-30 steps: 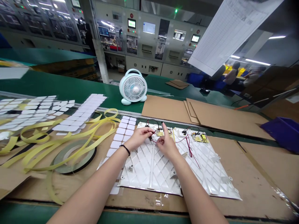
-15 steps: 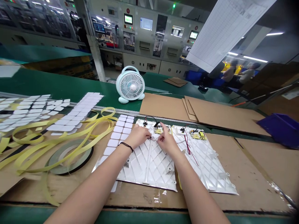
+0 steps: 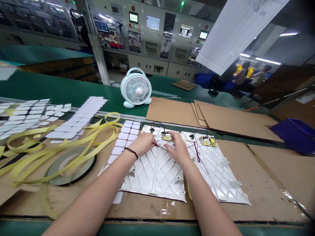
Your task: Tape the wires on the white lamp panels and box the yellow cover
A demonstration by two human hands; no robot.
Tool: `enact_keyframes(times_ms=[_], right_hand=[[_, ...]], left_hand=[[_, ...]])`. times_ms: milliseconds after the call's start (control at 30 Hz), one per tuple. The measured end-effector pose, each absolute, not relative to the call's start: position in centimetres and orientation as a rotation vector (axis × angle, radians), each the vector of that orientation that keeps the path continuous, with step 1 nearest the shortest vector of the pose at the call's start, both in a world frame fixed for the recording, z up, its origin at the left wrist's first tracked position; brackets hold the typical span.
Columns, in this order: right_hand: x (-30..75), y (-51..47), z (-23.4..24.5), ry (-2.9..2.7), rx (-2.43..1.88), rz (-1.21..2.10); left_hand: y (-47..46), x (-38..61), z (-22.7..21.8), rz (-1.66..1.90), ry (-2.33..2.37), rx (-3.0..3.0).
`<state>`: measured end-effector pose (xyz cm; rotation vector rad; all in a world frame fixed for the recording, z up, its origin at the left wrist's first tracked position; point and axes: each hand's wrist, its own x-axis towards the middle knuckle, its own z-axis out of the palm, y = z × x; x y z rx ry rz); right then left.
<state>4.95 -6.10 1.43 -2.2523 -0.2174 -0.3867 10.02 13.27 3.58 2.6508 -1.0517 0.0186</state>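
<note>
The right hand (image 3: pixel 179 148) has changed: its index finger (image 3: pixel 176 135), raised in the earlier view, is now lowered and curled over the circuit board (image 3: pixel 167 138). Grip cannot be confirmed. The fingers (image 3: pixel 153 141) of the left hand (image 3: pixel 144 143) lie at the thin red-and-black wire (image 3: pixel 160 146); grip cannot be confirmed. The board is mounted at the far edge of the white ribbed plastic panel (image 3: pixel 152 177), which lies on a cardboard sheet (image 3: pixel 261 183), left of a matching panel (image 3: pixel 216 170).
</note>
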Motion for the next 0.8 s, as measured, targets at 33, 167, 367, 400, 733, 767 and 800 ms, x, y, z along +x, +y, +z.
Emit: enact_keyframes(times_ms=[33, 167, 367, 400, 733, 767, 800], right_hand=[[4.9, -6.2, 1.6, -0.233, -2.205, -0.47], [4.6, -6.5, 2.9, -0.128, -1.983, -0.519], [5.8, -5.3, 3.7, -0.224, -1.954, -0.013], [6.3, -4.9, 3.5, -0.263, -1.991, 0.05], [9.6, -2.7, 1.2, -0.387, -2.239, 0.082], [9.5, -2.6, 1.2, -0.393, -2.26, 0.064], [9.4, -2.6, 1.3, -0.399, -2.283, 0.045]], left_hand=[[13.3, 10.2, 3.3, 0.024, -1.047, 2.629], [13.6, 10.5, 2.7, 0.03, -1.012, 2.585], [13.7, 10.3, 2.1, 0.05, -0.967, 2.574], [13.8, 10.3, 2.0, 0.051, -0.971, 2.568], [14.0, 10.5, 1.3, 0.059, -0.936, 2.561], [14.0, 10.5, 1.3, 0.059, -0.933, 2.558], [14.0, 10.5, 1.2, 0.057, -0.928, 2.553]])
